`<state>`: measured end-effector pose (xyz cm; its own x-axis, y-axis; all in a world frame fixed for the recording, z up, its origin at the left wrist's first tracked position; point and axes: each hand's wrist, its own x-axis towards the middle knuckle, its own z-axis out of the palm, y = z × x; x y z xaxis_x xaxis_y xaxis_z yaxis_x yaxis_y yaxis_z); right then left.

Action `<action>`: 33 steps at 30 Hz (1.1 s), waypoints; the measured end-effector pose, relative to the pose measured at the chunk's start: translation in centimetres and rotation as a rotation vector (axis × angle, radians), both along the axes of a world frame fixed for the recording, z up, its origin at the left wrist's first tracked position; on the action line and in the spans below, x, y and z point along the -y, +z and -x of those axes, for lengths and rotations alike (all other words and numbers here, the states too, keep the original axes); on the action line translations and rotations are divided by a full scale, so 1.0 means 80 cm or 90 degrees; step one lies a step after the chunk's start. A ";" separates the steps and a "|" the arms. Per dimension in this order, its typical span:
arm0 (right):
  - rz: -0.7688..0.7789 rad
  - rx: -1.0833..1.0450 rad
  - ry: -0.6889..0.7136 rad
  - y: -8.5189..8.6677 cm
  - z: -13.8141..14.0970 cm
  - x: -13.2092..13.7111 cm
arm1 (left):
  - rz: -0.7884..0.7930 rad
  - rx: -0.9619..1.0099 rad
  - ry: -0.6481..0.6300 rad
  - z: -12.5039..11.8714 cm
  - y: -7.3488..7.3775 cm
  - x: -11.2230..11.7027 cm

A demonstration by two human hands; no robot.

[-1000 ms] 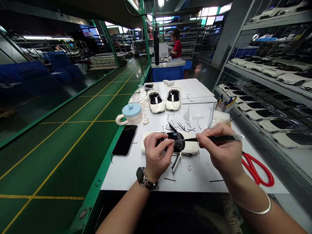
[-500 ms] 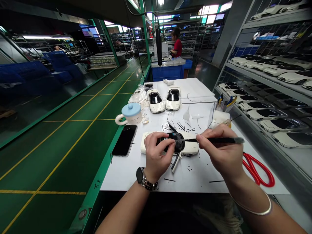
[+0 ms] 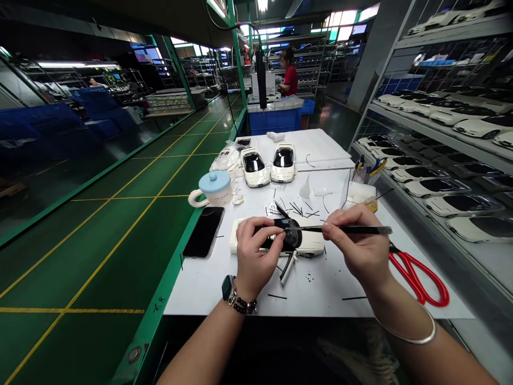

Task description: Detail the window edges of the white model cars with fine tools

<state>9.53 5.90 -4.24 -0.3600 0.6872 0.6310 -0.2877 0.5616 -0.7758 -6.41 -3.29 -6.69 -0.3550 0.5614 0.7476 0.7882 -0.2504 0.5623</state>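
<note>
Your left hand [image 3: 256,251] clamps the white model car [image 3: 308,243] across its dark cabin, fingers curled over the roof and thumb on the near side. Your right hand [image 3: 358,243] pinches a slim black tool [image 3: 352,230], probably tweezers, with its tip laid on the windscreen edge just beyond your left fingers.

The car looks light and rigid, with glossy paint that may slip, and a door [image 3: 289,266] hanging open toward you looks fragile; hold the body sides, not the door or glazing. The thin black strips [image 3: 298,207] just past your hands look limp and easily scattered.

Red scissors [image 3: 420,278] lie just right of your right wrist, a phone [image 3: 204,231] left of your left hand near the table edge [image 3: 176,267]. A lidded mug [image 3: 214,188] and two finished cars [image 3: 267,164] sit farther out. Bare tabletop lies nearest you, between your wrists.
</note>
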 end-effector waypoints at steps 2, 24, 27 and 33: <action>0.015 -0.012 0.000 -0.003 0.002 -0.001 | 0.005 0.003 -0.001 0.000 0.000 0.000; 0.256 -0.043 0.075 -0.006 0.005 -0.008 | 0.010 0.093 -0.144 0.003 -0.009 -0.001; 0.252 -0.033 0.068 -0.006 0.005 -0.007 | 0.002 0.075 -0.146 0.003 -0.010 0.000; 0.178 0.021 0.040 -0.008 0.002 -0.008 | 0.034 0.108 -0.180 0.006 -0.010 0.001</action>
